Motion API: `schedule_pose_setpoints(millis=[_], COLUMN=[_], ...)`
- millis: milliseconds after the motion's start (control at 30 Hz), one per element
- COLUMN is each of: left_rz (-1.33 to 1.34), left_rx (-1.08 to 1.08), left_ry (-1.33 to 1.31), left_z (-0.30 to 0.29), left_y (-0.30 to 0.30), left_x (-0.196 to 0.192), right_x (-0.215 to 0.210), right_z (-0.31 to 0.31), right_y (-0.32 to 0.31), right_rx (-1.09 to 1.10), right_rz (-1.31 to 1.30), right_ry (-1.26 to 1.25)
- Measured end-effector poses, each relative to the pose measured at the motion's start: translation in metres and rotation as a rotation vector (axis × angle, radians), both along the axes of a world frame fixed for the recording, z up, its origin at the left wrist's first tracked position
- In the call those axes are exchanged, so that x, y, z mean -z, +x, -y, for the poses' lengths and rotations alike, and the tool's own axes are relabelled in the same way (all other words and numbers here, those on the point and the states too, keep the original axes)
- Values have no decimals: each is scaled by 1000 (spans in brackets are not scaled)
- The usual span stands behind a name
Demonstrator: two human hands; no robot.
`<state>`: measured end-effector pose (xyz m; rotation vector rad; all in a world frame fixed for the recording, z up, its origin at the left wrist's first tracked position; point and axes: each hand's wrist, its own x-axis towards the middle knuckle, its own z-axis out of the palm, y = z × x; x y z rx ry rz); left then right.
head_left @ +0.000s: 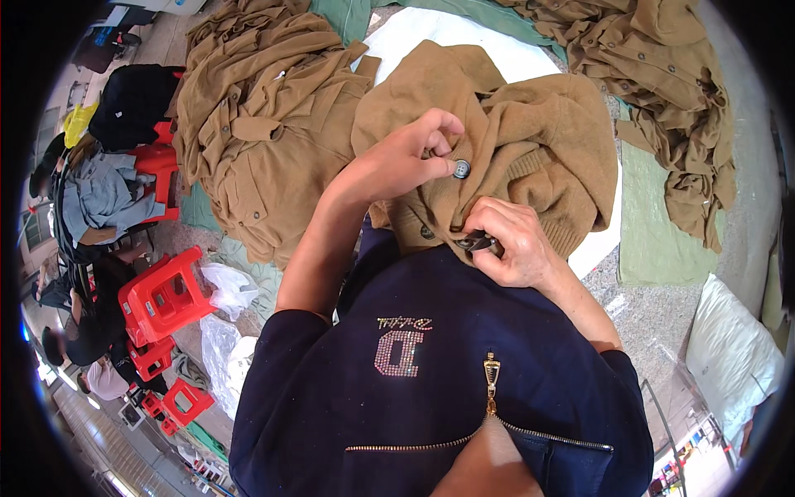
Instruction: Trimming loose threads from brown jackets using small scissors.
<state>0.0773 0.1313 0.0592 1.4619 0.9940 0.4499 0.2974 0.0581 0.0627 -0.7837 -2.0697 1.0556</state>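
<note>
A brown knitted cardigan lies bunched in front of me, its button band running toward my body. My left hand rests over it with loosely curled fingers. The thumb tip touches the cloth at the edge of a dark round button, and the index finger stands apart from it. Closer to me, my right hand is closed round small dark thread snips, held low against the band. Their handles are mostly hidden in the palm. Another dark button shows on the band to the left of the snips.
A large heap of brown garments lies to the left, and more buttoned brown garments at the far right. White sheeting is under the cardigan. Red plastic stools, clear plastic bags and a white sack stand around.
</note>
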Motion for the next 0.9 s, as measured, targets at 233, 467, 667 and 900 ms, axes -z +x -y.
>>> schedule_pose_setpoints(millis=[233,467,667,900], left_rz=[337,448,435,428], left_rx=[-270,-367,-375,-390], left_ry=[-115,-77,-2,46], left_z=[10,15,16,17], left_y=[2,7,9,15], left_x=[-10,-23,-27,-29], right_x=[-6,-24,-33,-31], right_z=[-7,-27,-52,-54], right_y=[10,7,5,0], right_rx=[5,302,262,240], right_rz=[-83,-56,245,363], right_ry=[-33,139,540,718])
